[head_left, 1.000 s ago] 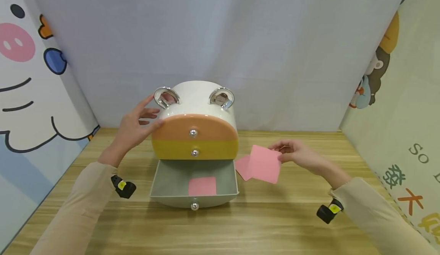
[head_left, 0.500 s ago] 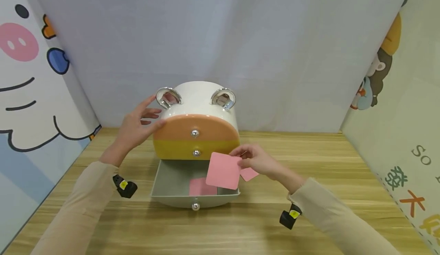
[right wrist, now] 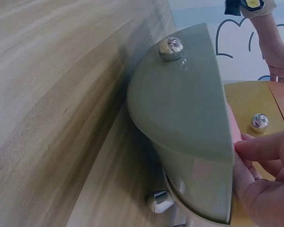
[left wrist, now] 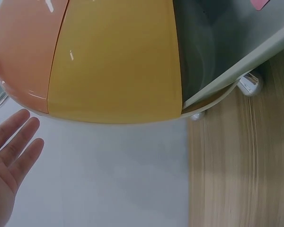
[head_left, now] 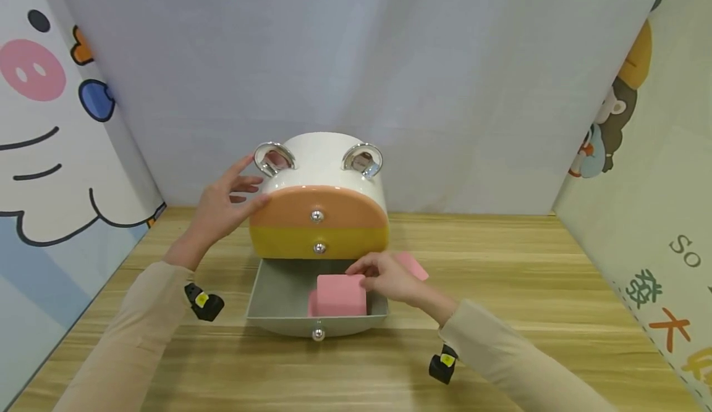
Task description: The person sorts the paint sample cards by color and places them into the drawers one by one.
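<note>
A rounded drawer cabinet (head_left: 289, 233) with a white body, orange and yellow upper drawers and silver ring ears stands on the table. Its grey-green bottom drawer (head_left: 278, 325) is pulled out. Between thumb and fingers my right hand (head_left: 392, 282) pinches a square pink card (head_left: 342, 294), held upright inside this drawer toward the right. Behind it, a strip of another pink card (head_left: 312, 304) shows on the drawer floor. My left hand (head_left: 222, 205) touches the cabinet's upper left side, thumb at the orange front and fingers spread near the left ear.
One more pink card (head_left: 413, 265) lies on the wooden table (head_left: 489, 257) right of the cabinet, partly behind my right hand. A pale curtain (head_left: 473, 121) hangs behind, and printed panels stand at both sides. Silver knobs stick out from the drawer fronts.
My right hand has carried the pink card leftward from the table's right side and lowered it into the open drawer. The left hand has stayed on the cabinet.
</note>
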A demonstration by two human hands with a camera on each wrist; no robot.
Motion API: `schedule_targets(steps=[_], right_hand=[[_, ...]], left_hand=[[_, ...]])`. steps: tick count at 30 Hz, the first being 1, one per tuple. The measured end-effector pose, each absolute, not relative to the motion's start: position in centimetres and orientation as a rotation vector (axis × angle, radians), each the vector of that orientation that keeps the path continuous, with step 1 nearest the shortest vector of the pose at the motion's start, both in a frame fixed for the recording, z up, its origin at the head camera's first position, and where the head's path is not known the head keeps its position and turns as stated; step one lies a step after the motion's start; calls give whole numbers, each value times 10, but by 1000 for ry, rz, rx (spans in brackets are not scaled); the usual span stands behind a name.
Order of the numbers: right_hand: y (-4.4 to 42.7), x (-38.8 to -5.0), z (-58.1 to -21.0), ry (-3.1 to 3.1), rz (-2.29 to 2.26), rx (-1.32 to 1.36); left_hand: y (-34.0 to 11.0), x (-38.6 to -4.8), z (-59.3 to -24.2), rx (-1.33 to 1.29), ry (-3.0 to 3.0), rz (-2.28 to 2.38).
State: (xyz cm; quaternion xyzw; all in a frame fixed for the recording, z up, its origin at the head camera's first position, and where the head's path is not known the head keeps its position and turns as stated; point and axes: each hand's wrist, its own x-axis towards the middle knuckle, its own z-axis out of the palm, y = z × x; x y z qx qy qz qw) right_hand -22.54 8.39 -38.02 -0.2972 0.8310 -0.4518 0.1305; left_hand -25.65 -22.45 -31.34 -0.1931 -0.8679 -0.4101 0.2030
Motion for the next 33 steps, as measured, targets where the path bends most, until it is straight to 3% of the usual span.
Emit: schedule_targets(steps=[13, 23, 33], right_hand=[[81, -224, -382, 2608, -1071, -1095], [125, -239, -364, 2583, -1252, -1068], [176, -274, -402, 2635, -1212, -862]], left_hand=[[-226, -258, -317, -535, -2429, -1110], [-226, -258, -314, -543, -2418, -1125], [-227, -257, -315, -536, -2437, -1111]])
